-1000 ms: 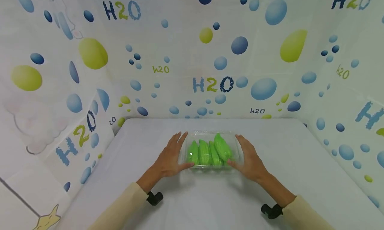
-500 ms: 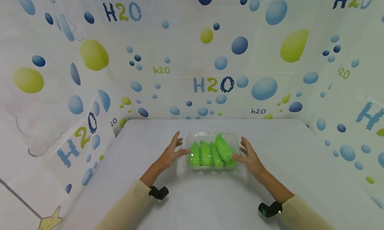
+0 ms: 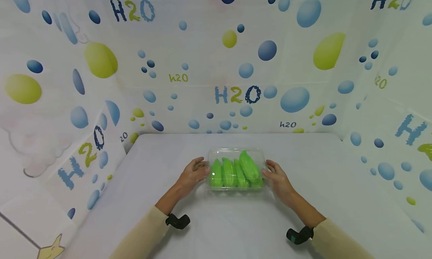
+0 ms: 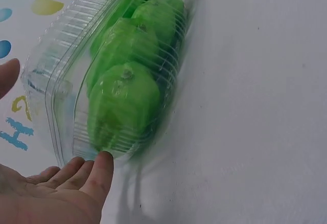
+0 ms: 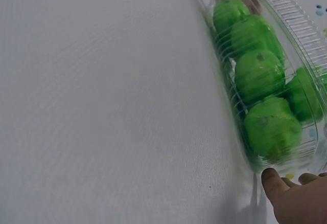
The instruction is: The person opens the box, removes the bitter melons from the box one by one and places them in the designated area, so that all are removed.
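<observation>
A clear plastic clamshell box (image 3: 236, 152) sits on the white table in the head view, its lid closed. Inside it lie several bright green, tapered vegetable-like pieces (image 3: 229, 172), smooth and shiny; their exact kind is unclear. My left hand (image 3: 191, 177) is at the box's left end. In the left wrist view its fingertips (image 4: 104, 158) touch the box's end wall, and the thumb stands apart from them. At the opposite end, my right hand (image 3: 281, 181) has its fingertips (image 5: 269, 175) against or very near the plastic.
The white tabletop (image 3: 162, 150) reaches back to a wall cover (image 3: 189, 45) printed with blue and yellow-green drops and H2O lettering. Similar covers stand at the left and right sides. Black wrist cameras (image 3: 179, 221) are strapped on below both sleeves.
Both hands first stood spread at the box's corners, then drew back outward. Now they have come in lower against its two ends, with fingers less spread. The box stays in place.
</observation>
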A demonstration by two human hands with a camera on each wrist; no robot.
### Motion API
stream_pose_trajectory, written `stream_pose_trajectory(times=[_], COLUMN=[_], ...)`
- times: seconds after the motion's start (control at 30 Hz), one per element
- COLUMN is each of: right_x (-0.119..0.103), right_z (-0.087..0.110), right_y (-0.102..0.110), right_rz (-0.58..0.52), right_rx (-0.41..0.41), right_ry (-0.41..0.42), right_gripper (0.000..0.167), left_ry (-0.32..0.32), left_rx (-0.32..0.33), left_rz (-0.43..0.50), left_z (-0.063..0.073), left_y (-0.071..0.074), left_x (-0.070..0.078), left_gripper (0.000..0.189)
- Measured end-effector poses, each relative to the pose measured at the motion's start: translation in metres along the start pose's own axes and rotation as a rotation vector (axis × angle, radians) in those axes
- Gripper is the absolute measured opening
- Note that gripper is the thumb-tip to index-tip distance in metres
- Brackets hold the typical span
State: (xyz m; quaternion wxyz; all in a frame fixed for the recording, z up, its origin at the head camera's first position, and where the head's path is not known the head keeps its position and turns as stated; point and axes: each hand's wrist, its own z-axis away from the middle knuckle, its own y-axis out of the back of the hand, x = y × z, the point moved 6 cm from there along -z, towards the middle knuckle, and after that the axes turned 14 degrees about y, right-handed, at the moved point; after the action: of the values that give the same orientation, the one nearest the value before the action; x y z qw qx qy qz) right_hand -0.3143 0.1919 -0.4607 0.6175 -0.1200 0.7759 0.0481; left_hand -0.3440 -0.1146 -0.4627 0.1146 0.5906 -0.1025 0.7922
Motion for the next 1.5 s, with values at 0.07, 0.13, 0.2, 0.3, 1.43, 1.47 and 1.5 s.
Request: stream_pose_trajectory(times=[0.07,0.13,0.2,0.3,1.43,1.47,1.5], right_x=[0.002,0.004,0.005,0.006,0.020,0.020,0.019], right_z=[-0.001,-0.001,-0.001,0.000,0.007,0.008,0.008], right_y=[-0.001,-0.001,-0.002,-0.002,0.006,0.006,0.007], right_rz=[0.001,-0.002,-0.021,-0.068,-0.103,-0.087,-0.066], right_rx=[0.005,0.013,0.023,0.033,0.106,0.114,0.121], right_ry=[-0.009,-0.015,-0.018,-0.028,0.010,0.012,0.013], right_gripper=[0.081,0.080,0.079,0.077,0.088,0.087,0.086], left_ry=[-0.005,0.001,0.005,0.015,-0.089,-0.089,-0.088], left_rx=[0.010,0.016,0.010,-0.018,0.083,0.092,0.100], left_rz=[-0.017,-0.024,-0.010,0.047,0.011,0.011,0.017], left_z=[0.001,0.001,0.001,0.001,0.008,0.009,0.009], left_y=[0.000,0.000,0.000,0.000,0.009,0.009,0.009], left_x=[0.000,-0.001,-0.003,-0.004,-0.016,-0.016,-0.016], left_gripper=[0.080,0.077,0.077,0.077,0.083,0.081,0.080])
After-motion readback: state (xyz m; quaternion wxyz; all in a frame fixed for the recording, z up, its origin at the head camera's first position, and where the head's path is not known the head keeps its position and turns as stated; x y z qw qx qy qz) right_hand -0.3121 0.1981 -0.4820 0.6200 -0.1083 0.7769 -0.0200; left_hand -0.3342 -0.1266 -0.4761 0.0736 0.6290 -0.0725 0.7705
